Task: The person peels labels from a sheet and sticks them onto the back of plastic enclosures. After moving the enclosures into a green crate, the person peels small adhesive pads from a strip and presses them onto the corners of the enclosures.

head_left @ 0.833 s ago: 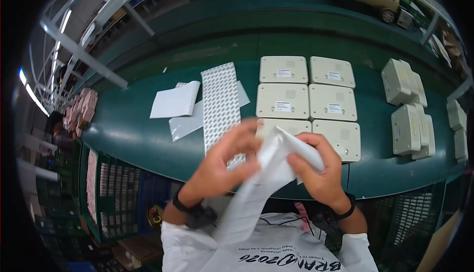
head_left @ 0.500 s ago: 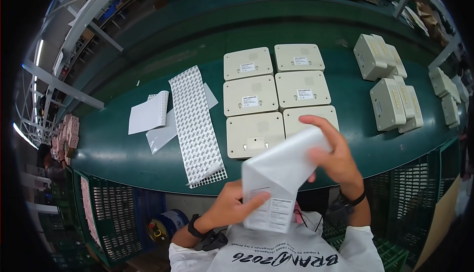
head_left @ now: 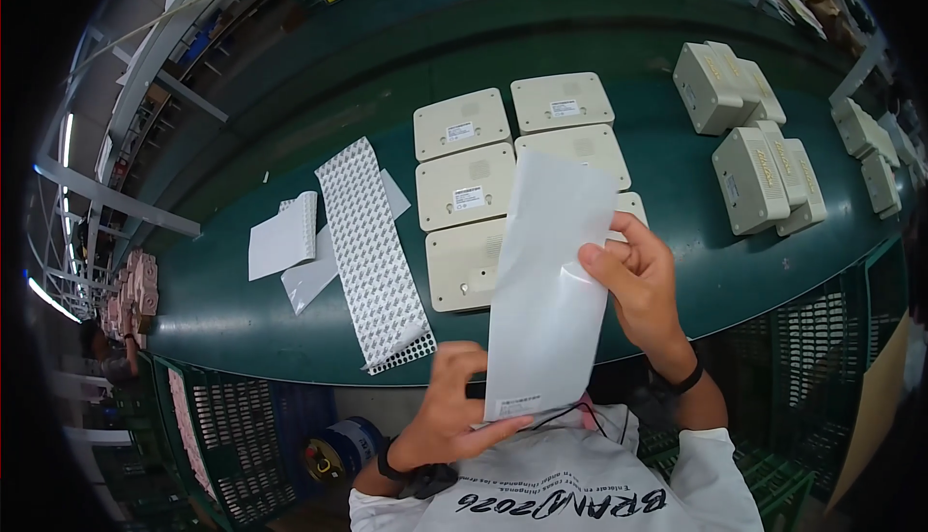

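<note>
My right hand [head_left: 633,286] pinches the right edge of a long white label sheet [head_left: 551,281], thumb on its front and fingers curled at the edge. The sheet is raised in front of me, with a strip of small printed labels along its lower end. My left hand [head_left: 449,411] is at the lower left corner, thumb stretched along the bottom edge and other fingers bent beside or behind the sheet. Beyond the sheet, several cream plastic device housings [head_left: 464,184] lie in two columns, with keyhole slots and speaker holes. Some bear a white label; the sheet partly covers the nearer ones.
Left on the green table [head_left: 222,310] lie a long patterned sheet [head_left: 372,252], a curled white sheet [head_left: 280,242] and a clear film [head_left: 307,281]. More cream housings [head_left: 739,179] stand on edge at right. Green crates [head_left: 242,435] and a blue drum [head_left: 343,445] are below the table edge.
The folded, blurred label sheet is now opened out lengthwise and more upright. My right hand has shifted down its right edge; my left thumb has moved down to the bottom edge. The view has turned slightly.
</note>
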Demonstrator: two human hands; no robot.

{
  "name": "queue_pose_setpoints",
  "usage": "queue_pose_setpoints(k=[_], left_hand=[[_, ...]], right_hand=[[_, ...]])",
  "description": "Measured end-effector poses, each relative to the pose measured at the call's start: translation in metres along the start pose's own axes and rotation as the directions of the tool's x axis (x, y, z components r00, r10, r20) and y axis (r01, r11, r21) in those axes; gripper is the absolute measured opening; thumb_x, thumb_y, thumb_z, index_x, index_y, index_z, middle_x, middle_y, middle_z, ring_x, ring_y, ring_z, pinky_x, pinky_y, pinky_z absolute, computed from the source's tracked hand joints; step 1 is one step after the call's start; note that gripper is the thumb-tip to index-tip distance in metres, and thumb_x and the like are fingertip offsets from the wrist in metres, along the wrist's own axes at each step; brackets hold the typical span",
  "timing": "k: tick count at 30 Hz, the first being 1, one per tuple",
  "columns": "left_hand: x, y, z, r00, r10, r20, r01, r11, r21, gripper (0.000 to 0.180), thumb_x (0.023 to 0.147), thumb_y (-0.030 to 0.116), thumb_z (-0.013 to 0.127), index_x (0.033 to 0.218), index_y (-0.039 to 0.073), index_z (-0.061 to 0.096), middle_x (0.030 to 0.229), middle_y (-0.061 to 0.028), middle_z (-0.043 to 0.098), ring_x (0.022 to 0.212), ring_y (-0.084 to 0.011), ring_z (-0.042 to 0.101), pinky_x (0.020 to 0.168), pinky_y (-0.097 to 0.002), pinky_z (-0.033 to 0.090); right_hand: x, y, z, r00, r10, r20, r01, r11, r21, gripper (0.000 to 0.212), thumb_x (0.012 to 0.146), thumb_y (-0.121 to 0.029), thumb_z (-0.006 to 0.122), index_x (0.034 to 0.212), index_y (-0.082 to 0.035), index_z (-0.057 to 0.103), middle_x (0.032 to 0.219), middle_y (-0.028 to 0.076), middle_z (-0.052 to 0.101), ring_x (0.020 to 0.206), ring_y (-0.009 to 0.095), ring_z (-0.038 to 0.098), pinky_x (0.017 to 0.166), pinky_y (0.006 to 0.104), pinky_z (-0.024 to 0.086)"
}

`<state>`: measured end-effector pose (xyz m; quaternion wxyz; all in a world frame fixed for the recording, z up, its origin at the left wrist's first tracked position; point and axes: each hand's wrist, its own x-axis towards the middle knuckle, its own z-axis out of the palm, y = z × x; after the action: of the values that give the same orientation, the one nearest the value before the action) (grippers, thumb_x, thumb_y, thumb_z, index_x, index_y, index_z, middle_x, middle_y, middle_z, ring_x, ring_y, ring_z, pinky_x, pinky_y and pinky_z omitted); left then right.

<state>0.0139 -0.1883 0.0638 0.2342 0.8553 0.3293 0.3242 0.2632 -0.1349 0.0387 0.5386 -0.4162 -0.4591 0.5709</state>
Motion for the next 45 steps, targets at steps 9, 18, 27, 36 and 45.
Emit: queue_pose_setpoints(k=[9,18,27,36,45], left_hand=[[0.001,0.012,-0.017,0.989,0.143,-0.039,-0.148,0.97,-0.192,0.031,0.072,0.007,0.088,0.099,0.006,0.073,0.102,-0.0136,0.072,0.084,-0.0285,0.071,0.088,-0.0406,0.051],[-0.001,0.0,0.034,0.905,-0.386,-0.18,0.17,0.715,-0.679,0.03,0.078,-0.009,0.079,0.106,-0.007,0.066,0.103,-0.0189,0.07,0.089,-0.0208,0.071,0.075,-0.029,0.056],[-0.018,-0.024,0.044,0.835,-0.55,0.0,0.369,0.56,-0.742,0.026,0.085,-0.013,0.071,0.11,-0.008,0.065,0.104,-0.0148,0.069,0.097,-0.0169,0.068,0.079,-0.0295,0.057],[-0.032,-0.058,0.054,0.897,-0.427,-0.117,0.31,0.795,-0.521,0.02,0.084,0.002,0.08,0.1,-0.004,0.069,0.088,-0.012,0.069,0.076,-0.0135,0.066,0.062,-0.0251,0.05],[-0.052,-0.074,0.029,0.818,-0.575,0.037,0.522,0.712,-0.469,0.01,0.078,0.004,0.082,0.084,0.001,0.075,0.072,-0.0086,0.066,0.065,-0.0181,0.061,0.056,-0.0279,0.045]], right_hand=[[-0.024,0.026,0.013,0.969,-0.203,0.144,0.248,0.836,-0.49,0.024,0.095,-0.004,0.064,0.117,0.004,0.066,0.1,0.014,0.073,0.079,0.017,0.07,0.072,0.0271,0.054],[-0.055,0.002,0.019,0.97,-0.01,0.243,0.064,0.974,-0.217,0.022,0.086,-0.001,0.074,0.107,0.003,0.069,0.097,0.013,0.071,0.085,0.019,0.069,0.073,0.0294,0.053],[-0.04,0.015,0.027,0.955,-0.219,0.201,0.285,0.87,-0.403,0.019,0.08,0.002,0.077,0.097,0.001,0.069,0.1,0.012,0.07,0.09,0.023,0.067,0.076,0.0327,0.052],[-0.026,0.011,0.04,0.881,-0.287,0.376,0.464,0.68,-0.568,0.018,0.076,0.001,0.078,0.09,-0.001,0.067,0.107,0.012,0.067,0.093,0.028,0.062,0.082,0.0361,0.049],[0.023,-0.003,0.051,0.895,-0.015,0.445,0.282,0.792,-0.541,0.015,0.078,-0.002,0.077,0.088,-0.003,0.066,0.107,0.012,0.066,0.097,0.025,0.06,0.085,0.0359,0.047]])
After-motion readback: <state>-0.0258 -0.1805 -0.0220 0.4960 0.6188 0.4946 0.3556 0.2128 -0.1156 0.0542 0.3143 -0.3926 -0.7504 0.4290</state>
